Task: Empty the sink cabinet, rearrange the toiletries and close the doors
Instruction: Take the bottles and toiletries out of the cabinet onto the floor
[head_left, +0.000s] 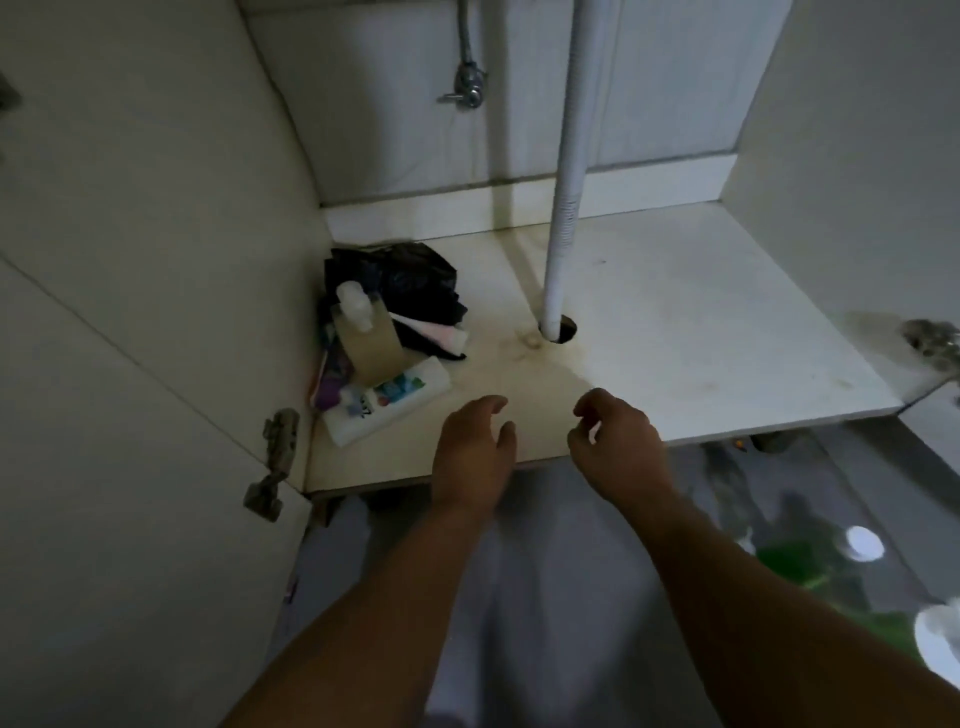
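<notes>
The open sink cabinet has a white floor with a small pile of toiletries in its left corner. A white tube with coloured print lies flat at the front of the pile. Behind it stands a tan pump bottle, with a purple packet to its left and a crumpled black plastic bag at the back. My left hand and my right hand hover over the cabinet's front edge, fingers loosely curled, holding nothing. The left hand is just right of the white tube.
A white drain pipe drops through a hole in the cabinet floor. A metal valve sits on the back wall. The left door stands open with a hinge. Green bottles with white caps lie on the grey floor at right.
</notes>
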